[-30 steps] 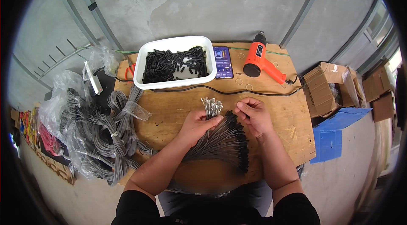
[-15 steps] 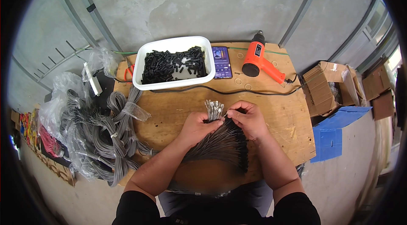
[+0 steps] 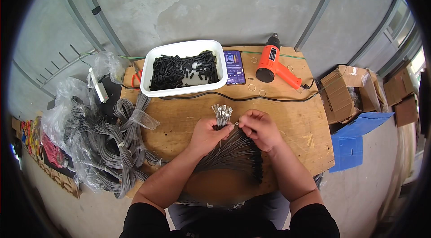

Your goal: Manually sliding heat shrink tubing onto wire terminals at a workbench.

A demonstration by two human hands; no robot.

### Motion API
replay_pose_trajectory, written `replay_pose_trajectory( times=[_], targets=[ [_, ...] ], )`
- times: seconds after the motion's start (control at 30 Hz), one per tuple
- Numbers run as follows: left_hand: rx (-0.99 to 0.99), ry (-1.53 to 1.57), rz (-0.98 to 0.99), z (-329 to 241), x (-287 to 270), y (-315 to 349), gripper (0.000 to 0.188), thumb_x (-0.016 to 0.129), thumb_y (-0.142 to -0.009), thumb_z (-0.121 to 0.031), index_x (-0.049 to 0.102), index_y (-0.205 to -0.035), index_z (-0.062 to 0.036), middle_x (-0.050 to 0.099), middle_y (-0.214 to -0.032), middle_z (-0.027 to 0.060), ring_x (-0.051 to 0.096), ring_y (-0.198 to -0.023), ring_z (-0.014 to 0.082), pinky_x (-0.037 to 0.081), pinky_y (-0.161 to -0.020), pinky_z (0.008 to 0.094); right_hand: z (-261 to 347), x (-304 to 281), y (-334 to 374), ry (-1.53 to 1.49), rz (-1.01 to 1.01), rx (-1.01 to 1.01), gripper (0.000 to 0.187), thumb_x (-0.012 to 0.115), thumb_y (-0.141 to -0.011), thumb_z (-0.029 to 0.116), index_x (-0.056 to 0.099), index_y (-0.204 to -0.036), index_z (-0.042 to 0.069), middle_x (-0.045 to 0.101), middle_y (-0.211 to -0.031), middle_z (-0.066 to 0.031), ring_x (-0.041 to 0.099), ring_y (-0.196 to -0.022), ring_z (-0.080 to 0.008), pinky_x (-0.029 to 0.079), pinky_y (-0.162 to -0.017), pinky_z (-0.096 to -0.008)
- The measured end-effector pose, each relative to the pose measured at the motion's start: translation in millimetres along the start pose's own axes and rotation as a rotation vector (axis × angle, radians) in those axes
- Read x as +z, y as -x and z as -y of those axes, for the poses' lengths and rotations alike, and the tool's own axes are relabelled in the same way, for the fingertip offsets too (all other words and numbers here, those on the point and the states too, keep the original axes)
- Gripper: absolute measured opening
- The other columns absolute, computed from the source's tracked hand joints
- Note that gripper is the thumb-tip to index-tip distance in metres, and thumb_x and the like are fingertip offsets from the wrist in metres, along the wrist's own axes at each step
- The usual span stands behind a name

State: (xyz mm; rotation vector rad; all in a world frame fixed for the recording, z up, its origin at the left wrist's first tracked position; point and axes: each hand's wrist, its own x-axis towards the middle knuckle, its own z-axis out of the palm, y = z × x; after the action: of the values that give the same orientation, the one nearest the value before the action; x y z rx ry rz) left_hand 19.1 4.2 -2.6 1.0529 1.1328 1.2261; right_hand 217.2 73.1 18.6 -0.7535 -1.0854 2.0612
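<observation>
A bunch of grey wires is gripped in my left hand [image 3: 207,135], and their silvery metal terminals [image 3: 222,114] stand up above its fingers. My right hand [image 3: 259,129] is closed in a pinch just right of the left thumb, at the metal end of a single wire [image 3: 236,124]. Below both hands the grey wires [image 3: 226,152] fan out over the tabletop. Black sleeves [image 3: 257,166] line their right edge.
A white tub [image 3: 183,91] of short black sleeves stands at the back, beside a phone [image 3: 234,65]. An orange heat gun [image 3: 270,61] lies right of it, with its black cord [image 3: 215,92] across the wooden table [image 3: 301,126]. Coiled grey wire bundles [image 3: 112,148] lie at left; cardboard boxes [image 3: 343,87] stand at right.
The bunch of terminals in my left hand has shifted slightly left. My right hand has turned a little, and its pinch now sits slightly lower and further left.
</observation>
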Motion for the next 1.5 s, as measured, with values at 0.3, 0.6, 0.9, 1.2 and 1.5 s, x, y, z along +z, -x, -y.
replay_pose_trajectory(
  times=[0.3,0.6,0.9,1.2,1.5],
  targets=[
    [-0.116,0.214,-0.04,-3.8,-1.6,-2.0,0.01,0.069,-0.091,-0.004,0.068,-0.097,0.004,0.062,-0.077,0.0022,0.055,-0.064,0.0092,0.045,-0.058,0.0229,6.8,-30.8,-13.9,-0.522,-0.157,0.004,0.017,0.048,-0.098,0.002,0.056,-0.112,-0.001,0.06,-0.105,-0.0139,0.052,-0.078,-0.0162,0.042,-0.06,-0.0218],
    [-0.098,0.194,-0.049,-7.0,-0.1,-1.4,0.01,0.068,-0.092,-0.005,0.068,-0.096,0.004,0.061,-0.075,0.002,0.055,-0.063,0.0092,0.045,-0.058,0.0229,5.5,-30.1,-14.8,-0.529,-0.158,0.004,0.014,0.046,-0.1,0.0,0.055,-0.11,-0.001,0.061,-0.104,-0.0141,0.052,-0.075,-0.0143,0.041,-0.056,-0.0189],
    [-0.104,0.144,-0.042,-10.4,0.0,-1.0,0.01,0.069,-0.092,-0.006,0.068,-0.094,0.0036,0.062,-0.075,0.0016,0.055,-0.063,0.0085,0.045,-0.058,0.0226,8.1,-25.6,-15.8,-0.492,-0.179,0.014,0.015,0.046,-0.1,0.0,0.056,-0.111,0.0,0.063,-0.103,-0.0146,0.053,-0.075,-0.0136,0.043,-0.057,-0.0178],
    [-0.112,0.185,-0.028,-7.6,-1.5,-1.9,0.011,0.069,-0.091,-0.007,0.067,-0.095,0.0033,0.062,-0.077,0.0022,0.056,-0.064,0.0091,0.046,-0.059,0.0235,7.7,-30.6,-12.8,-0.478,-0.08,0.045,0.016,0.055,-0.1,0.009,0.058,-0.114,0.003,0.065,-0.096,-0.0106,0.052,-0.068,-0.0106,0.038,-0.049,-0.0181],
    [-0.162,0.245,-0.047,-8.2,-3.6,-0.9,0.012,0.071,-0.09,-0.007,0.067,-0.095,0.0035,0.063,-0.079,0.0028,0.057,-0.065,0.0099,0.047,-0.06,0.0239,5.5,-10.1,-6.3,-0.226,-0.083,0.063,0.015,0.068,-0.09,0.002,0.066,-0.105,0.001,0.066,-0.087,-0.0075,0.052,-0.065,-0.008,0.035,-0.049,-0.0179]
  ],
)
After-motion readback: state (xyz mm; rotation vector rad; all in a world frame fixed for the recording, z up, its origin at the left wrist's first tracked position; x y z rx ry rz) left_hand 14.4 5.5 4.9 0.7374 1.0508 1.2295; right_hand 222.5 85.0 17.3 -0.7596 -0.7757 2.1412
